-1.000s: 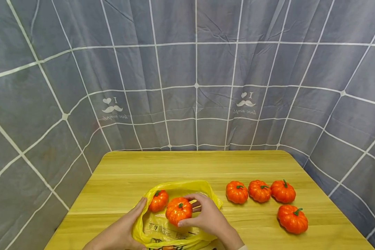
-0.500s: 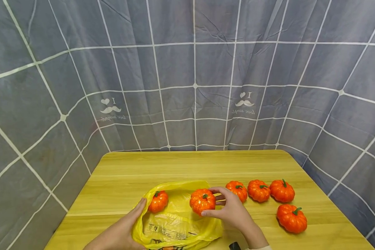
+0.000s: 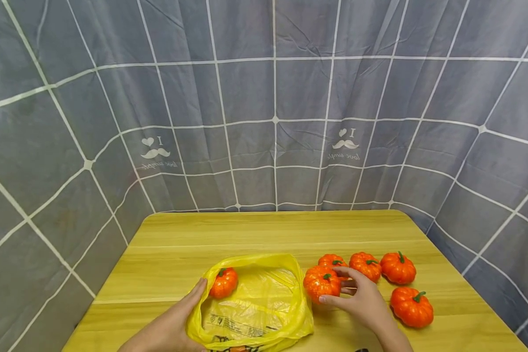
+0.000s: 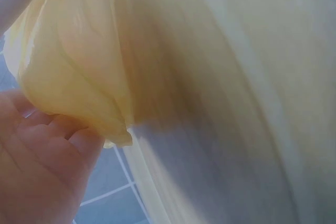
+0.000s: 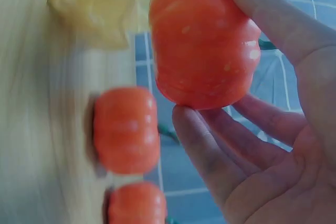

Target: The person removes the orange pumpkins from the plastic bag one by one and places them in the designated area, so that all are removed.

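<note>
A yellow plastic bag (image 3: 296, 320) lies with its mouth spread on the wooden table, and an orange toy pumpkin (image 3: 225, 284) sits inside at its left. My left hand (image 3: 173, 320) holds the bag's left side; the left wrist view shows its fingers (image 4: 84, 141) bent against the thin plastic. Just right of the bag, my right hand (image 3: 363, 299) grips another toy pumpkin (image 3: 319, 285) between thumb and fingers. In the right wrist view this held pumpkin (image 5: 205, 40) is raised off the table, its green stem partly hidden by the thumb.
Behind the held pumpkin stands a partly covered pumpkin (image 3: 331, 259). Farther right are a second pumpkin (image 3: 363, 265), one at the back right (image 3: 397, 269), and a nearer one (image 3: 411, 309). A grey checked curtain (image 3: 255, 146) surrounds the wooden table (image 3: 176, 234).
My right hand has carried the pumpkin rightward, from over the bag's opening to beyond its right edge. My left hand and the bag have hardly moved.
</note>
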Motion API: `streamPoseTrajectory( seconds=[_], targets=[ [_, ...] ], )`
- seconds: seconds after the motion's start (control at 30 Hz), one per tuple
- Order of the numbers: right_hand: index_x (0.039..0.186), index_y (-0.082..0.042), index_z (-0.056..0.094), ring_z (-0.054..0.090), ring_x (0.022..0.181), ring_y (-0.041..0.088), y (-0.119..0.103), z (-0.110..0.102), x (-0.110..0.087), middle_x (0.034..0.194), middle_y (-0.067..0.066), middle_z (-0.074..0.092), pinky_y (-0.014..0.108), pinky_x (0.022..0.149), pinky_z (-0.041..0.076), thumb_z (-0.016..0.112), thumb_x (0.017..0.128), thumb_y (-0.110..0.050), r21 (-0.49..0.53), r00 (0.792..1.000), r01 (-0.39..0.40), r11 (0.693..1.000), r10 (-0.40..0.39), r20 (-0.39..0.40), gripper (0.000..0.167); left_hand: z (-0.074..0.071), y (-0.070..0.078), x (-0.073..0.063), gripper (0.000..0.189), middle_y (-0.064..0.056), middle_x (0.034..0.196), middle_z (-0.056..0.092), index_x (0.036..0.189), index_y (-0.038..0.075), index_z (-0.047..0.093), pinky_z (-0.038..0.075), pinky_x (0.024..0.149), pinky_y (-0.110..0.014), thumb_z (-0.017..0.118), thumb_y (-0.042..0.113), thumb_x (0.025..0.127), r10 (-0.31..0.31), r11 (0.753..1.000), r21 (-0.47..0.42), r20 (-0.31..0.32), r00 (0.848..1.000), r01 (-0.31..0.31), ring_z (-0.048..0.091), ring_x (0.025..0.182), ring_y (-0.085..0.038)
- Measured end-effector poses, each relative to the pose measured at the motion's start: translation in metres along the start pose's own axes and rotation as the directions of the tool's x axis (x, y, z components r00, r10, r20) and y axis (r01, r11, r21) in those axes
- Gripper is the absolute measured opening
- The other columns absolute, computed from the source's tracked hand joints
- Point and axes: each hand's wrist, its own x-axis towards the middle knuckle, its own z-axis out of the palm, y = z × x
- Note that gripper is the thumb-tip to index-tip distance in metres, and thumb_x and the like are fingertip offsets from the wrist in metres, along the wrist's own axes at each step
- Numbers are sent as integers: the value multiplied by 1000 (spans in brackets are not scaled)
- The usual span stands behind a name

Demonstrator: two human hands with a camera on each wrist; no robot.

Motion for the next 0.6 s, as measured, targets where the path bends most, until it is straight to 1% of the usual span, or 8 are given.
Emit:
streamPoseTrajectory(
  seconds=[0.13, 0.27, 0.37, 0.43, 0.53, 0.6],
  targets=[
    [131, -4, 63, 66, 103, 28, 9, -15, -7, 128, 16, 64, 42, 85, 57, 93, 69, -37, -50, 998, -59, 997, 58, -18, 77, 0, 0, 0, 137, -34, 160, 11, 157, -9, 10, 23, 110, -35, 90, 52, 65, -1, 1000, -3, -2, 1000, 1, 23, 141, -50],
    [135, 0, 59, 64, 108, 33, 20, -29, -12, 133, 21, 60, 45, 87, 56, 90, 73, -41, -97, 992, -122, 988, 120, -30, 81, 1, 0, 0, 136, -36, 158, 12, 156, -11, 10, 23, 110, -36, 90, 51, 65, 16, 1000, 4, -5, 1000, -16, 23, 140, -50],
    [136, 1, 58, 63, 111, 36, 30, -37, -13, 135, 23, 58, 46, 88, 55, 88, 75, -45, -121, 985, -171, 978, 167, -39, 82, 1, 0, 0, 136, -36, 159, 12, 157, -10, 10, 23, 110, -37, 91, 51, 65, 11, 1000, -1, -3, 1000, -11, 23, 141, -50],
    [135, 2, 58, 64, 110, 37, 34, -41, -14, 135, 24, 59, 47, 88, 55, 87, 75, -48, -143, 981, -193, 971, 188, -49, 83, 1, 0, 0, 137, -35, 159, 11, 157, -9, 9, 23, 110, -37, 91, 51, 64, -2, 1000, -8, 2, 1000, 2, 23, 141, -49],
    [134, 5, 57, 66, 107, 36, 40, -44, -17, 133, 26, 59, 48, 87, 55, 86, 74, -53, -189, 974, -226, 956, 216, -70, 89, 0, 1, 0, 138, -35, 159, 10, 157, -9, 9, 23, 111, -38, 91, 52, 64, -10, 1000, -18, 9, 1000, 10, 22, 142, -49],
    [133, 7, 58, 66, 104, 36, 43, -45, -18, 131, 28, 60, 50, 87, 54, 86, 72, -56, -223, 972, -231, 947, 217, -85, 92, -1, 1, 0, 138, -35, 159, 10, 157, -9, 9, 23, 111, -38, 90, 52, 65, -10, 1000, -25, 13, 1000, 10, 22, 142, -50]
  ],
)
